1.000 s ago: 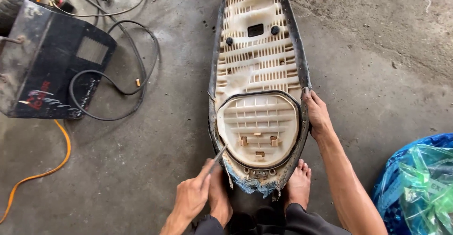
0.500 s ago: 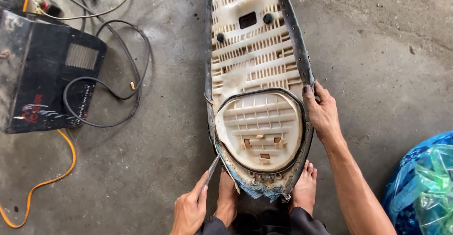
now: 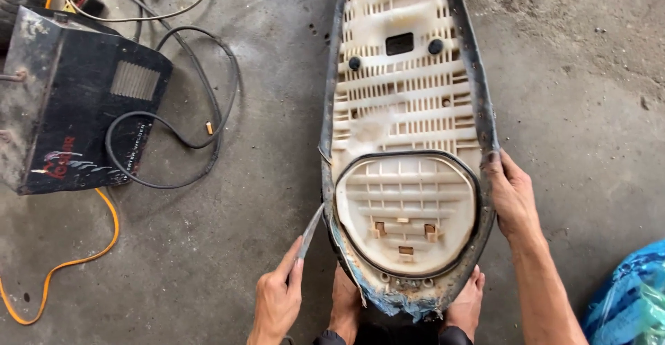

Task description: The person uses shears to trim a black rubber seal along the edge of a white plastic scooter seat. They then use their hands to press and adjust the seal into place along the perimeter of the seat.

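Gripped in the left hand, a thin metal tool touches the upturned seat base; right hand clasps its opposite rim.

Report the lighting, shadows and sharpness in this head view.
Head view: soft, even daylight, no glare; faint shadows beside the black machine and under the upturned seat; left hand, thin tool and right hand all sharp; slight wide-angle stretch at edges.
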